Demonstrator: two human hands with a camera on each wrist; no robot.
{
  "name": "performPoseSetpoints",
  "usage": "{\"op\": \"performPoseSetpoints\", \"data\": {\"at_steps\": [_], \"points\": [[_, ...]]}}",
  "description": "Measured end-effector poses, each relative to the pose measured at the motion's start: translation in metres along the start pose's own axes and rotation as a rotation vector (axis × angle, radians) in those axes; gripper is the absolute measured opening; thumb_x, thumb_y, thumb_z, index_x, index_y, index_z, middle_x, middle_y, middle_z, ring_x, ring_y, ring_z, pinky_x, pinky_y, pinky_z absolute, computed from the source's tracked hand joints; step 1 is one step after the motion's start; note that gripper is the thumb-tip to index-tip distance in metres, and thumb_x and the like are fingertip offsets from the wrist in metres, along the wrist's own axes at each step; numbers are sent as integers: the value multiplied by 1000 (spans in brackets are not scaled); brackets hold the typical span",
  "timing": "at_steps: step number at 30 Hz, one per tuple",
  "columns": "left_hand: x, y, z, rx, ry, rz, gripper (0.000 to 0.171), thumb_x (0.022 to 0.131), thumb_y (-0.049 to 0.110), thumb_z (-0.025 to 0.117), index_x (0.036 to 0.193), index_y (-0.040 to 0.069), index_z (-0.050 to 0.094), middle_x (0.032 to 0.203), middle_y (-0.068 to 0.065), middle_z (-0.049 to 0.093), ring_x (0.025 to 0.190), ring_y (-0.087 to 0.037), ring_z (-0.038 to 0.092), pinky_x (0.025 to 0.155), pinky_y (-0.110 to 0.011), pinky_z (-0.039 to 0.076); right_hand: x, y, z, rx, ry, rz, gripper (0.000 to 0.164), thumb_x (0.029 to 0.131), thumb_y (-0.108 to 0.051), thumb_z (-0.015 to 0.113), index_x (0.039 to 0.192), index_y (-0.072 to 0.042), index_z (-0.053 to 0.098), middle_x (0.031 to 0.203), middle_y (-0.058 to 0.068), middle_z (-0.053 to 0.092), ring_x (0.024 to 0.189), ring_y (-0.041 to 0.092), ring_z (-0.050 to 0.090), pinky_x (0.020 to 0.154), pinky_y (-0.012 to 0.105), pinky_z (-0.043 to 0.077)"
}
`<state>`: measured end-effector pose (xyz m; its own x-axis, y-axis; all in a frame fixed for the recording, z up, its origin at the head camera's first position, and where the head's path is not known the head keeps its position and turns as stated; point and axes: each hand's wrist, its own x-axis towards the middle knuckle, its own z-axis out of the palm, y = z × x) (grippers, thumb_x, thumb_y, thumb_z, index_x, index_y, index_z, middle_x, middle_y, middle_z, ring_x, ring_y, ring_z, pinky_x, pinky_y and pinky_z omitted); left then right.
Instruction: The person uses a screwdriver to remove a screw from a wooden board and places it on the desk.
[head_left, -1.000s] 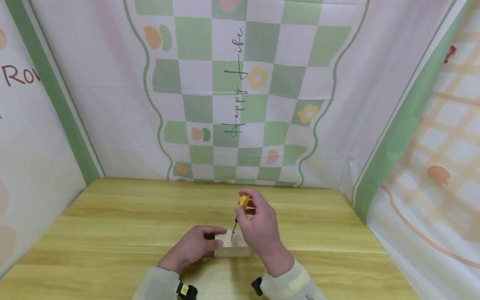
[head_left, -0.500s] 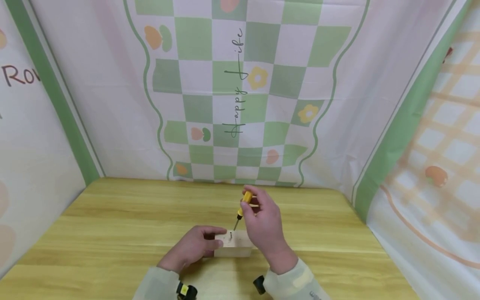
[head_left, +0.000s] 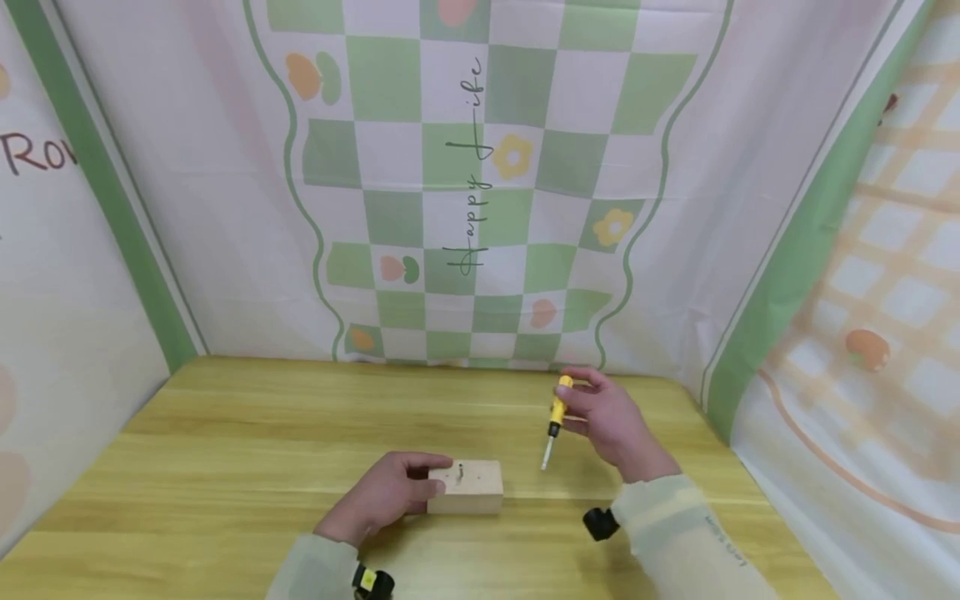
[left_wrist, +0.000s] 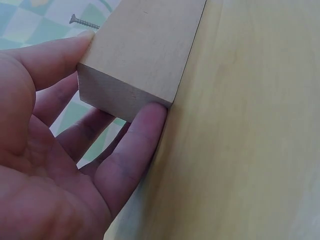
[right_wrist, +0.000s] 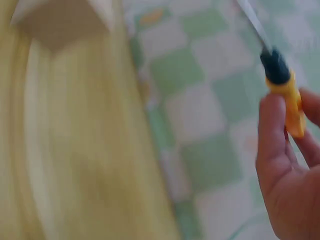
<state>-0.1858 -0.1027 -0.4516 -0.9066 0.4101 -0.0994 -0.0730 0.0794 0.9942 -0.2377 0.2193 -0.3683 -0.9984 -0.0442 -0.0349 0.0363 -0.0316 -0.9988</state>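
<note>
A pale wooden block [head_left: 483,492] lies on the table in the head view. At its left end my left hand [head_left: 388,492] grips it, thumb on the near side and forefinger along the far edge. A screw [left_wrist: 82,22] sticks out of the block's top face, its head well above the wood. To the right of the block and apart from it, my right hand [head_left: 611,421] holds a screwdriver [head_left: 557,417] by its yellow handle. Its metal shaft points down, with the tip above the table. The right wrist view is blurred but shows fingers pinching the handle.
The wooden table [head_left: 262,433] extends around the block on all sides. Behind it hangs a green and white checkered cloth [head_left: 450,308]. Printed curtains [head_left: 825,333] close off both sides. Small dark holes mark the block's top beside the screw.
My right hand has lifted the screwdriver off the screw and carried it to the right, away from the block. The left hand and block have stayed in place.
</note>
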Motion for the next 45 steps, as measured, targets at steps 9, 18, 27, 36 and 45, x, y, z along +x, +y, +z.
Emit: {"op": "performPoseSetpoints", "data": {"at_steps": [9, 18, 27, 36, 45], "points": [[-1, 1, 0, 0, 2, -7, 39, 90, 10, 75, 128, 6, 67, 119, -13, 60, 99, -25, 63, 81, -39, 57, 1, 36, -75, -151, -39, 206, 56, 97, -13, 68, 143, 5, 42, 102, 12, 65, 81, 20, 64, 68, 34, 56], [-1, 0, 2, 2, 8, -4, 41, 90, 9, 75, 129, 4, 66, 117, -12, 61, 98, -24, 63, 80, -39, 57, -11, 58, -93, -259, -95, 282, 45, 95, -7, 67, 134, 6, 50, 89, 9, 63, 74, 21, 64, 65, 39, 57], [-2, 0, 3, -1, -1, -2, 41, 90, 9, 75, 130, 4, 66, 117, -12, 61, 96, -24, 64, 79, -39, 57, -19, 62, -91, -327, -97, 312, 40, 93, 0, 64, 131, 7, 52, 90, 14, 61, 74, 24, 64, 67, 43, 58], [0, -3, 1, 9, 1, -6, 40, 90, 11, 76, 128, 6, 67, 116, -11, 61, 97, -24, 63, 79, -38, 57, -24, 52, -83, -466, -48, 279, 38, 90, 5, 62, 127, 8, 56, 108, 19, 54, 79, 25, 60, 67, 42, 57], [1, -3, 0, 3, 0, -3, 40, 89, 12, 76, 128, 7, 67, 116, -12, 61, 96, -24, 64, 79, -38, 57, -21, 33, -80, -494, 100, 108, 45, 95, -5, 60, 137, 9, 48, 126, 26, 53, 84, 27, 62, 68, 37, 58]]}}
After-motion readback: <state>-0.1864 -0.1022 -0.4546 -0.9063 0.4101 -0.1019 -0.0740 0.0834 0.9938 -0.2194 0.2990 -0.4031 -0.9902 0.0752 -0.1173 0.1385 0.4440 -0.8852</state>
